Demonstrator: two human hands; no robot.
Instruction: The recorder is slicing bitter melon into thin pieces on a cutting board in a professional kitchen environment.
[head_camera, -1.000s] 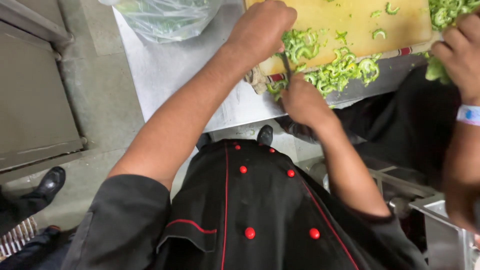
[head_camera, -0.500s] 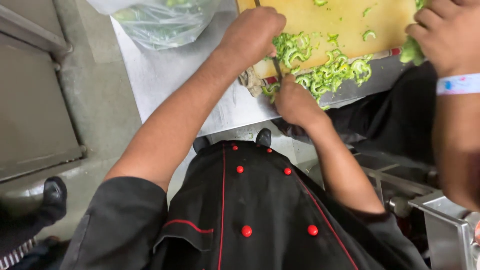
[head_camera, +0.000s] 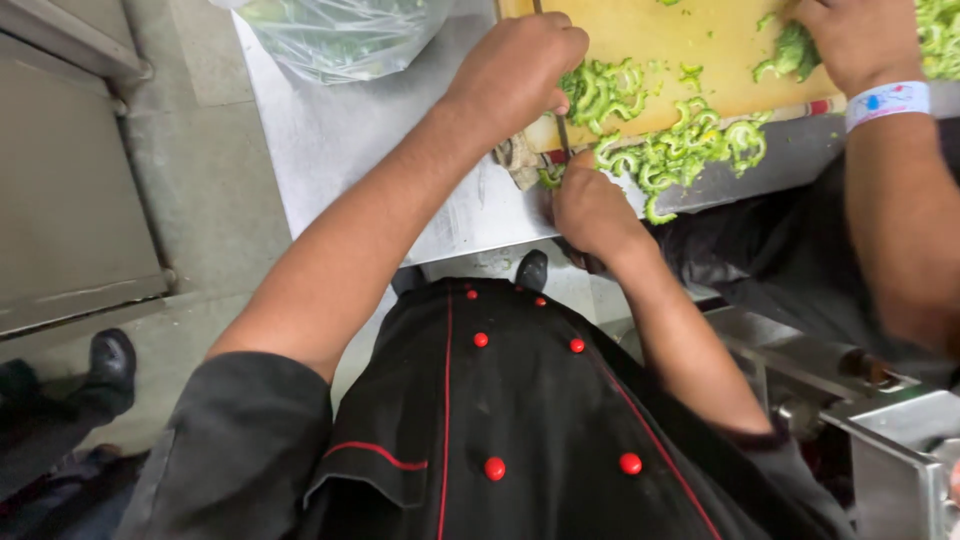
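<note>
A yellow cutting board (head_camera: 690, 40) lies on a steel table (head_camera: 340, 160), with sliced green vegetable (head_camera: 680, 150) heaped along its near edge. My right hand (head_camera: 590, 205) is closed at the board's near edge on the handle end of a knife (head_camera: 562, 130). The thin blade runs away from me under my left hand (head_camera: 520, 70), which is curled in a fist on top of it, beside another small pile of slices (head_camera: 600, 90). How much of the blade the left hand grips is hidden.
A co-worker's hand (head_camera: 850, 35) with a white wristband grabs greens at the board's far right. A clear plastic bag of greens (head_camera: 340, 35) sits at the table's top. A crumpled cloth (head_camera: 518, 160) pokes out under the board. Metal equipment (head_camera: 890, 440) is low on the right.
The co-worker's hand has moved left along the board onto the greens. My two hands stay on the knife at the board's left edge, shifting only slightly.
</note>
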